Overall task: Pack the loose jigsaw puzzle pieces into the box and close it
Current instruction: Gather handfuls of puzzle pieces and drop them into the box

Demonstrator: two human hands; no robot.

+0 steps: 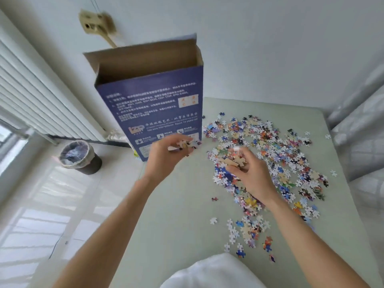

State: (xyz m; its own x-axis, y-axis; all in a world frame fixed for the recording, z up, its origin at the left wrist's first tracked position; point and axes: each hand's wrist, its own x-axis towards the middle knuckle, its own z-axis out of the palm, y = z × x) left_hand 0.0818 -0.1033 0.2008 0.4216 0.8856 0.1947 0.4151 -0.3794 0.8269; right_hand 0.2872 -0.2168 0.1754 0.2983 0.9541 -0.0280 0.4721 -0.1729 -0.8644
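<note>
The tall blue cardboard box (153, 113), open-topped, stands upper left of the left hand (166, 154), which, like the right hand (247, 171), grips a clutch of loose colourful jigsaw pieces (270, 154).

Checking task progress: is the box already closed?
No, the box stands upright with its top flap open, and loose puzzle pieces cover the table.

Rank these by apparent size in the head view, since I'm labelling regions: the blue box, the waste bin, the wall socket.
1. blue box
2. waste bin
3. wall socket, though it sits farther off, so its true size is unsure.
</note>
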